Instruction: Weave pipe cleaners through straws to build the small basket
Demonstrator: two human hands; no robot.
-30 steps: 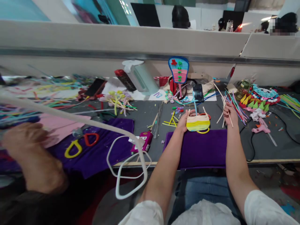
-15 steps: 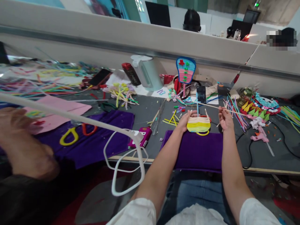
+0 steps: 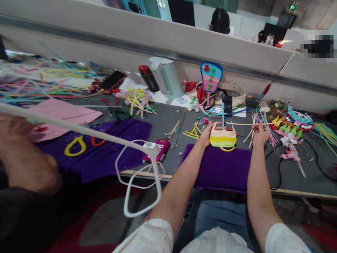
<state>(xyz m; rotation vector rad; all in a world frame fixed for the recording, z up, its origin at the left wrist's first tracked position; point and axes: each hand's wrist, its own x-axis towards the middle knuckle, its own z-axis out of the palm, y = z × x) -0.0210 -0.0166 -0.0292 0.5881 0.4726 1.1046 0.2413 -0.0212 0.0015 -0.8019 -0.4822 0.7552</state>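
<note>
My left hand (image 3: pixel 206 135) is closed on the left edge of a small fan-shaped craft piece (image 3: pixel 223 139), wound in yellow and cream pipe cleaners. A light blue stem (image 3: pixel 223 114) stands up from its middle, and a yellow loop (image 3: pixel 228 149) shows below it. To the right, my right hand (image 3: pixel 260 133) pinches a long cream pipe cleaner (image 3: pixel 242 123). The strip lies nearly level, its left end close above the piece. Under the piece, a folded purple cloth (image 3: pixel 222 168) lies at the table edge.
A finished fan (image 3: pixel 211 78), a kettle (image 3: pixel 168 79) and a red-capped bottle (image 3: pixel 148 79) stand at the back. On the right lies a pink glue gun (image 3: pixel 291 153) with its cord. A white looped frame (image 3: pixel 155 175) and a co-worker's arm (image 3: pixel 28 154) occupy the left.
My right hand has moved right and slightly down with the cream pipe cleaner, whose left end has come away from beside the blue stem. My left hand keeps its hold.
</note>
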